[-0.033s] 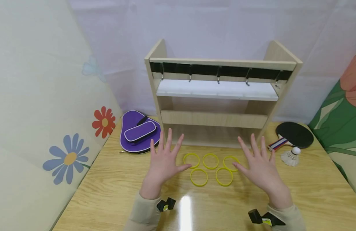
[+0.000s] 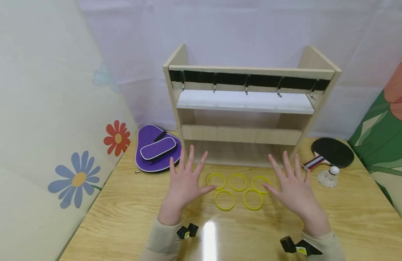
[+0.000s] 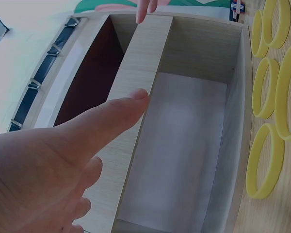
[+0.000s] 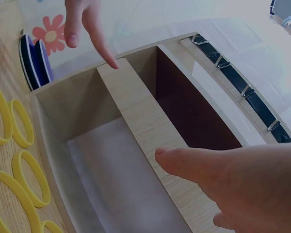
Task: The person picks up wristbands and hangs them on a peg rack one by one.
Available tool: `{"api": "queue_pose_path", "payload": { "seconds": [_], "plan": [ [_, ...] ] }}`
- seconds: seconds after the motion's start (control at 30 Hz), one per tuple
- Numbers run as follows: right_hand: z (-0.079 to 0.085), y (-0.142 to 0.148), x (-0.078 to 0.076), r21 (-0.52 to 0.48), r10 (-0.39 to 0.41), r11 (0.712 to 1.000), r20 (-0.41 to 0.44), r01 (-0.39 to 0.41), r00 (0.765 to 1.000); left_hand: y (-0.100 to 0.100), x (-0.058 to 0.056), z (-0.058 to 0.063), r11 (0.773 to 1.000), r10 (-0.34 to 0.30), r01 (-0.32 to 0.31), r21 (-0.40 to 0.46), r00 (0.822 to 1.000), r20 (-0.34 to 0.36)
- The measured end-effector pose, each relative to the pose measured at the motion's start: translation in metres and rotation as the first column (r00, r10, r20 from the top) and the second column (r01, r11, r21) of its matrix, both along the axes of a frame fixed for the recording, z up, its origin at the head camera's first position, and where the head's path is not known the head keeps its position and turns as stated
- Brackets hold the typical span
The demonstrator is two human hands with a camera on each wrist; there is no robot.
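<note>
Both hands hover over the wooden table with fingers spread wide, holding nothing. My left hand (image 2: 184, 185) is left of several thin yellow rings (image 2: 225, 209); its thumb points in toward them. On their other side is my right hand (image 2: 297, 190), its thumb tip overlapping the rightmost back ring (image 2: 261, 177) in the head view. The rings lie flat, three in a back row and two in front. Behind them stands a pale wooden shelf unit (image 2: 241, 133) with a black strip (image 2: 231, 78) carrying several metal hooks (image 2: 246, 90).
A purple paddle case (image 2: 145, 136) with a small pouch lies at the back left. Toward the back right are a black table tennis paddle (image 2: 333, 152) and a white shuttlecock (image 2: 328, 178). Flower-printed cloth covers the side walls, and a pale curtain (image 2: 246, 29) hangs behind.
</note>
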State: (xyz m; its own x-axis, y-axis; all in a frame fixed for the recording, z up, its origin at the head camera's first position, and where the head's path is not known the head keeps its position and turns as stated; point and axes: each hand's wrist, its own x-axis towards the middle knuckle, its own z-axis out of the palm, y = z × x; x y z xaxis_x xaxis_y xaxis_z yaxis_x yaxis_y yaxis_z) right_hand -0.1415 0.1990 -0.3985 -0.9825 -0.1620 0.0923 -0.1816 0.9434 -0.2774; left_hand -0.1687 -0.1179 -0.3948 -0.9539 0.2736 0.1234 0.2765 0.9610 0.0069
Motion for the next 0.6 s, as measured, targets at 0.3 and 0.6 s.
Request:
{"api": "queue_pose_path", "payload": {
  "seconds": [0.3,0.6],
  "plan": [
    [-0.0007,0.0000,-0.0036,-0.001,0.006,1.000,-0.003,-0.006,1.000,-0.0031,-0.0047,-0.0009,1.000,0.006,-0.006,-0.001,1.000,0.006],
    [-0.0020,-0.0042,-0.0009,0.008,0.020,1.000,-0.011,-0.020,1.000,-0.0044,-0.0055,-0.0038,1.000,-0.001,0.001,0.026,1.000,0.008]
  ]
}}
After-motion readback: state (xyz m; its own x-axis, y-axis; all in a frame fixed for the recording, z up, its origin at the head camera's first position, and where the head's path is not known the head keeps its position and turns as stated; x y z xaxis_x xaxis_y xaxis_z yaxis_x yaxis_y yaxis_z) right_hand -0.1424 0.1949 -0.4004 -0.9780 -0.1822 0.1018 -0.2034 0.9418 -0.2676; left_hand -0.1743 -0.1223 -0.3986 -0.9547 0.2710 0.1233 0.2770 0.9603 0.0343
